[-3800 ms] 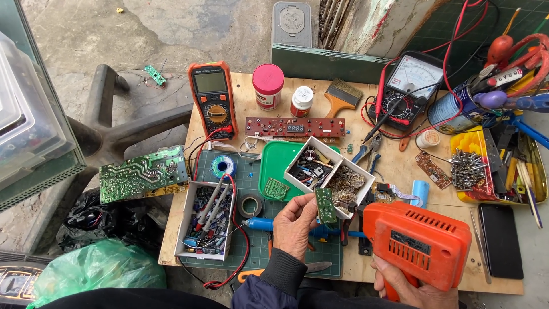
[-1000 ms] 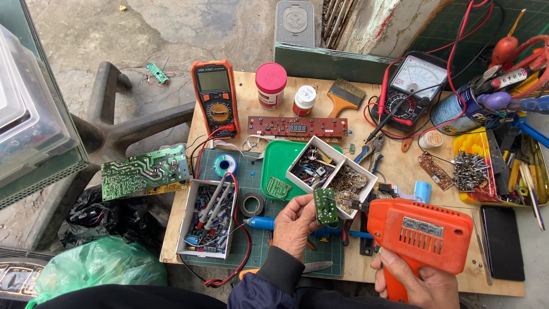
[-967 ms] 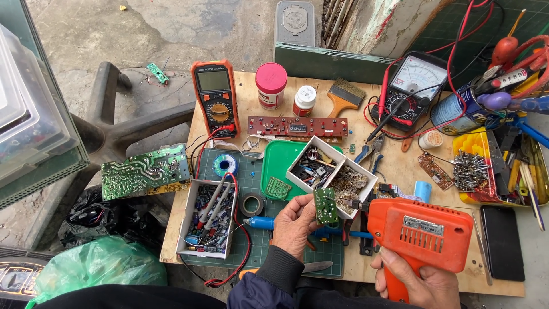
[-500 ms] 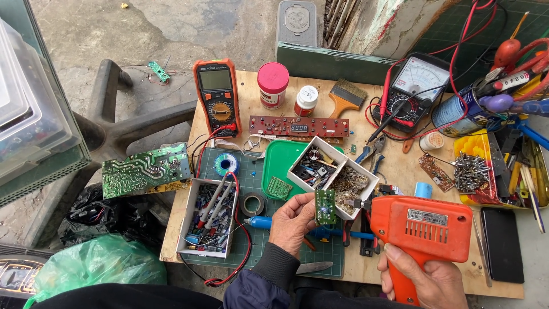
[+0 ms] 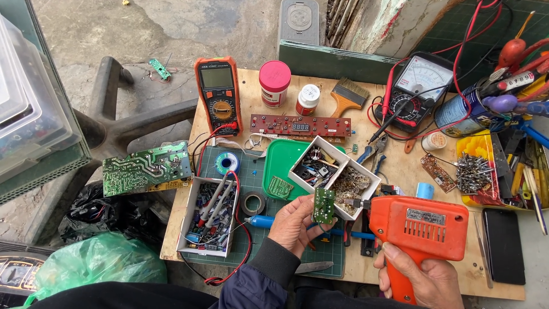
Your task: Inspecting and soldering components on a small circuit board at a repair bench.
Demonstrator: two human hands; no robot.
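The left hand (image 5: 294, 223) holds a small green circuit board (image 5: 323, 205) up by its edge, pinched between the thumb and fingers, just over the near corner of a white box with two parts (image 5: 334, 175). The right hand (image 5: 423, 280) is wrapped tight around the grip of an orange tool shaped like a gun (image 5: 420, 229), and its thin metal tip points at the little board and comes very close to it. Both sit near the front edge of the wooden surface (image 5: 400, 171), over a green cutting mat (image 5: 329, 252). There is little open room here: the only bare wood is a small patch right of the white box, and the front right corner beside a black phone (image 5: 503, 245). At the left edge a white box full of small parts (image 5: 209, 220) sits close to the rim, and a big green circuit board (image 5: 147, 167) hangs off the side. At the back stand a white jar with a pink lid (image 5: 274, 83) and a small white bottle with a red label (image 5: 307, 99), next to an orange meter (image 5: 218, 92). A round blue tin (image 5: 457, 111) stands at the right, by a yellow tray of screws (image 5: 477, 171)
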